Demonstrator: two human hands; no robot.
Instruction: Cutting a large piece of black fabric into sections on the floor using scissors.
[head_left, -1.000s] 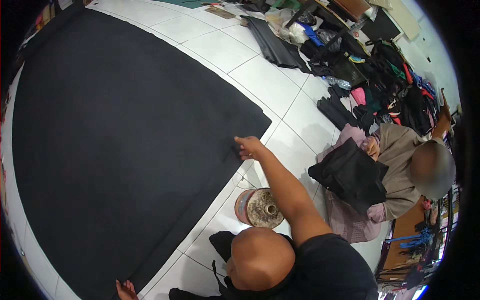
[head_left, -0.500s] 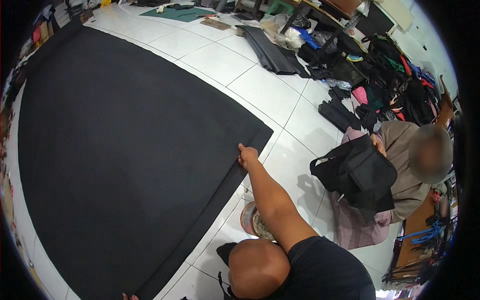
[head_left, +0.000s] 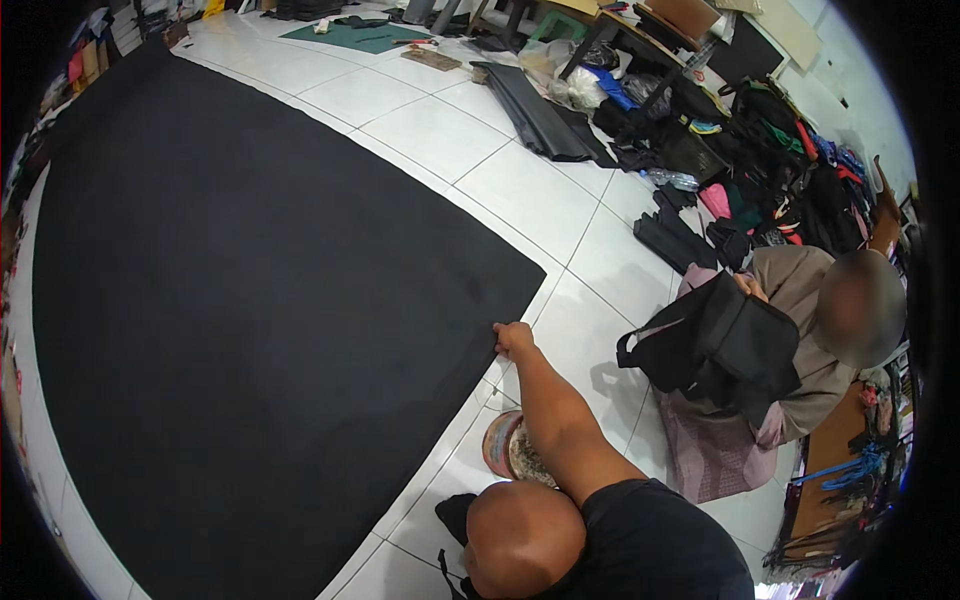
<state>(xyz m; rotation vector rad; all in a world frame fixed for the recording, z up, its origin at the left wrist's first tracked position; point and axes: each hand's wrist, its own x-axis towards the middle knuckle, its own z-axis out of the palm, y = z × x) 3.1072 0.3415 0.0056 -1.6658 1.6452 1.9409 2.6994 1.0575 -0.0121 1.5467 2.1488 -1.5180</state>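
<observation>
A large sheet of black fabric [head_left: 250, 300] lies spread over the white floor and fills the left half of the head view. Its near right edge slants from a corner at right down to the bottom of the picture. My right hand [head_left: 514, 340] is on that edge, just below the corner, with its fingers closed on the border of the cloth. What the fingertips do underneath is hidden. My bare right arm reaches up from a black sleeve at the lower right. My left hand is out of the picture.
A round tin [head_left: 512, 446] stands beside my forearm and my bare knee [head_left: 525, 535]. At right a seated person [head_left: 790, 360] handles a black bag [head_left: 715, 345]. Behind lie heaped bags and cloth [head_left: 800, 170], a rolled dark sheet [head_left: 530, 110] and a green mat [head_left: 360, 38].
The folded strip along the fabric's near right edge now lies flat. My right hand has shifted slightly right and down to the border. My left fingers have left the bottom edge of the view.
</observation>
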